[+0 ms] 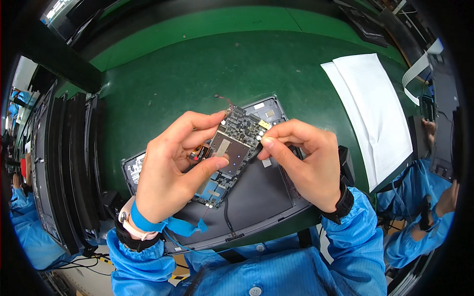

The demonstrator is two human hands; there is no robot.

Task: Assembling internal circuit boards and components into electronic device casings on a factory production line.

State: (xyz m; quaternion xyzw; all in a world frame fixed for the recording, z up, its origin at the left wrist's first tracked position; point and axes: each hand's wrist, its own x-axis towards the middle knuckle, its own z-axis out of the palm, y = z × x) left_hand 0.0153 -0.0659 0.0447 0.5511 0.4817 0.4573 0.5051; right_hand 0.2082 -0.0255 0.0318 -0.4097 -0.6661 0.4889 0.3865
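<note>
My left hand [173,160] grips a circuit board [236,150] by its left edge, thumb on top. The board is tilted, with dark chips, a metal shield plate and a blue patch; thin red wires stick out at its upper end. At the board's right edge, my right hand [306,158] pinches with thumb and forefinger beside a small yellow piece [264,124]. What lies between those fingertips is too small to make out. Beneath both hands rests an open grey device housing [247,209]. A blue strap [185,225] circles my left wrist.
On the green table [197,69], white foam sheets [373,118] lie at the right. Several dark panels [74,158] stand upright in a row at the left. Co-workers in blue sleeves [417,241] are at both sides. A thin blue cord [197,250] runs along the front edge.
</note>
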